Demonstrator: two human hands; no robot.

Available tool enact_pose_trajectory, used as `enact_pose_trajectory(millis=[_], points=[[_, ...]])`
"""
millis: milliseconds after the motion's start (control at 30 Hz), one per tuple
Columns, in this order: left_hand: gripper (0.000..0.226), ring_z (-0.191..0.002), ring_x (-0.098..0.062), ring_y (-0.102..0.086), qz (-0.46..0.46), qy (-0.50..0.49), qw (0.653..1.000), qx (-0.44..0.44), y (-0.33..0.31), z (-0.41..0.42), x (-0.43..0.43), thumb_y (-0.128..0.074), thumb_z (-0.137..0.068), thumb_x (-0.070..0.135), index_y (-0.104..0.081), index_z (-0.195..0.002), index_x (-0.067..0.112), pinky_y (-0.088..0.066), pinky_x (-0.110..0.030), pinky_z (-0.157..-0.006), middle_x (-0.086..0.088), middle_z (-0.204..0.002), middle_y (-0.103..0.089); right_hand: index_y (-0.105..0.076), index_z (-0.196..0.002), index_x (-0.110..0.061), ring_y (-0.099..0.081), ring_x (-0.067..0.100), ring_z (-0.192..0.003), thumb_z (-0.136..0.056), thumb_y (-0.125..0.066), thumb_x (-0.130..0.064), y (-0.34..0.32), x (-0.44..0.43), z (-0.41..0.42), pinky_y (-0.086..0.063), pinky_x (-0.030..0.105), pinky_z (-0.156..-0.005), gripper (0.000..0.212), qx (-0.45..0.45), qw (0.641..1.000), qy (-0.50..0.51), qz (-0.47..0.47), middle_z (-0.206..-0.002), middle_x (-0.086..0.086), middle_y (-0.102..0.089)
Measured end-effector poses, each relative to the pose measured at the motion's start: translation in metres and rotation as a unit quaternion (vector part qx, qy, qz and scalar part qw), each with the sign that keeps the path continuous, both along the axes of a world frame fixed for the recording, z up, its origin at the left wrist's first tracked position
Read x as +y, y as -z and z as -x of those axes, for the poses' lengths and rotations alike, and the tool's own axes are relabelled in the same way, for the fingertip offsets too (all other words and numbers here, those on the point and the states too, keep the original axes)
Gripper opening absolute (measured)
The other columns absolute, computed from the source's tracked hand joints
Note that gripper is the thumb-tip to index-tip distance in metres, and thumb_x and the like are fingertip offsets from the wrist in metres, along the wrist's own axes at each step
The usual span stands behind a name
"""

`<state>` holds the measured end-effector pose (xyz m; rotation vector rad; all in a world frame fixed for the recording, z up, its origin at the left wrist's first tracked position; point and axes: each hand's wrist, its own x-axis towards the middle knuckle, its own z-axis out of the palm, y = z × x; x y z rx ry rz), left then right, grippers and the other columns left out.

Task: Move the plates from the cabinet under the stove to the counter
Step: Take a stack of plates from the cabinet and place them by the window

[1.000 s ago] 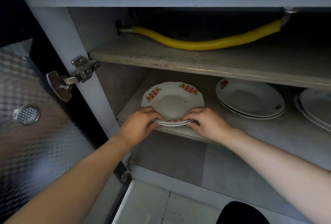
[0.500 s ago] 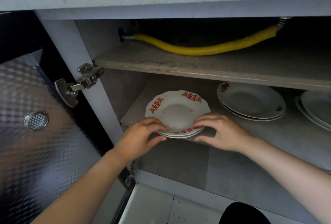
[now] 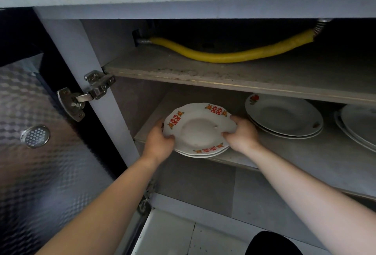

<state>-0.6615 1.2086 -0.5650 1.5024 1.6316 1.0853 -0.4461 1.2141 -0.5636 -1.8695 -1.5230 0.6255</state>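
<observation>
Between left hand (image 3: 159, 142), right hand (image 3: 243, 134): plates (image 3: 200, 130)

A stack of white round ceramic plates with red-and-orange rim marks (image 3: 200, 130) is at the front left of the grey lower shelf (image 3: 284, 153), overhanging its edge. The left hand (image 3: 159, 142) grips its left rim and the right hand (image 3: 242, 134) its right rim. To the right lies a second stack of white plates (image 3: 284, 116), and beyond that a third stack (image 3: 360, 124). A yellow flexible hose (image 3: 230, 56) lies on the upper shelf (image 3: 203, 71) above.
</observation>
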Motion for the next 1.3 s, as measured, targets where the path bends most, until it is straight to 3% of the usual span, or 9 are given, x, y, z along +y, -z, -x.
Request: enact_pose_trajectory(millis=[100, 267, 367, 500, 600, 700, 867, 1100, 1300], points=[[0.039, -0.088, -0.008, -0.053, -0.007, -0.009, 1.0, -0.022, 0.0, 0.0, -0.003, -0.058, -0.08, -0.005, -0.053, -0.109, 0.021, -0.04, -0.024, -0.078, 0.018, -0.084, -0.053, -0.053, -0.127, -0.015, -0.056, 0.027, -0.114, -0.078, -0.071, -0.014, -0.001, -0.003, 0.0, -0.045, 0.033, -0.091, 0.052, 0.03, 1.0, -0.004, -0.005, -0.124, 0.008, -0.06], [0.045, -0.073, 0.009, -0.054, -0.003, 0.0, 1.0, -0.029, 0.007, 0.006, -0.016, -0.06, -0.077, -0.005, -0.054, -0.095, 0.036, -0.043, -0.013, -0.065, 0.028, -0.08, -0.054, -0.056, -0.122, -0.019, -0.059, 0.016, -0.099, -0.073, -0.074, -0.009, 0.002, -0.018, -0.005, -0.044, 0.025, -0.078, 0.053, 0.054, 0.998, -0.023, -0.03, -0.116, 0.004, -0.065], [0.049, -0.066, 0.017, -0.054, -0.003, 0.014, 1.0, -0.01, 0.005, 0.008, -0.022, -0.062, -0.074, -0.005, -0.051, -0.081, 0.042, -0.04, -0.001, -0.053, 0.032, -0.078, -0.053, -0.052, -0.127, -0.02, -0.058, 0.016, -0.1, -0.071, -0.077, -0.011, 0.006, -0.026, -0.011, -0.047, 0.028, -0.082, 0.062, 0.083, 0.996, -0.028, -0.022, -0.116, 0.001, -0.063], [0.04, -0.066, 0.015, -0.05, 0.02, 0.039, 0.999, -0.003, -0.006, 0.008, -0.02, -0.061, -0.076, -0.001, -0.053, -0.091, 0.036, -0.038, 0.0, -0.05, 0.027, -0.08, -0.053, -0.051, -0.127, -0.018, -0.056, 0.015, -0.095, -0.07, -0.077, -0.009, 0.006, -0.025, -0.011, -0.046, 0.027, -0.079, 0.064, 0.119, 0.993, -0.014, -0.006, -0.107, -0.002, -0.06], [0.042, -0.074, 0.013, -0.045, 0.042, 0.054, 0.997, -0.017, -0.01, 0.005, -0.019, -0.061, -0.079, 0.001, -0.05, -0.112, 0.025, -0.038, -0.004, -0.061, 0.024, -0.085, -0.051, -0.052, -0.126, -0.018, -0.053, 0.012, -0.087, -0.07, -0.076, -0.004, 0.006, -0.025, -0.009, -0.044, 0.026, -0.071, 0.062, 0.157, 0.988, 0.001, 0.011, -0.093, -0.01, -0.054], [0.047, -0.077, 0.006, -0.047, 0.069, 0.046, 0.996, -0.033, -0.013, 0.006, -0.024, -0.06, -0.081, 0.001, -0.047, -0.121, 0.022, -0.046, -0.026, -0.078, 0.022, -0.086, -0.05, -0.051, -0.126, -0.02, -0.054, 0.013, -0.088, -0.071, -0.074, -0.002, 0.005, -0.026, -0.007, -0.045, 0.025, -0.07, 0.062, 0.174, 0.985, 0.004, 0.017, -0.093, -0.01, -0.052], [0.047, -0.089, -0.014, -0.053, 0.085, 0.02, 0.994, -0.072, -0.014, 0.005, -0.032, -0.064, -0.078, -0.001, -0.046, -0.112, 0.026, -0.051, -0.042, -0.088, 0.018, -0.086, -0.05, -0.052, -0.112, -0.026, -0.052, 0.004, -0.075, -0.07, -0.071, 0.005, 0.003, -0.031, -0.006, -0.039, 0.013, -0.052, 0.056, 0.224, 0.974, 0.02, 0.028, -0.083, -0.018, -0.051], [0.043, -0.087, -0.012, -0.052, 0.09, -0.001, 0.993, -0.076, -0.015, 0.002, -0.034, -0.065, -0.076, -0.001, -0.047, -0.104, 0.027, -0.048, -0.033, -0.081, 0.018, -0.082, -0.051, -0.055, -0.119, -0.018, -0.055, 0.015, -0.088, -0.071, -0.069, 0.008, -0.005, -0.037, -0.003, -0.047, 0.027, -0.066, 0.056, 0.252, 0.966, 0.026, 0.054, -0.097, -0.006, -0.056], [0.042, -0.093, -0.013, -0.055, 0.07, -0.024, 0.996, -0.046, -0.006, 0.01, -0.055, -0.066, -0.073, 0.001, -0.051, -0.099, 0.03, -0.044, -0.027, -0.079, 0.012, -0.089, -0.059, -0.05, -0.094, -0.036, -0.05, -0.003, -0.071, -0.073, -0.07, 0.006, -0.001, -0.055, 0.003, -0.042, 0.015, -0.047, 0.05, 0.249, 0.967, 0.013, 0.055, -0.08, -0.021, -0.053]])
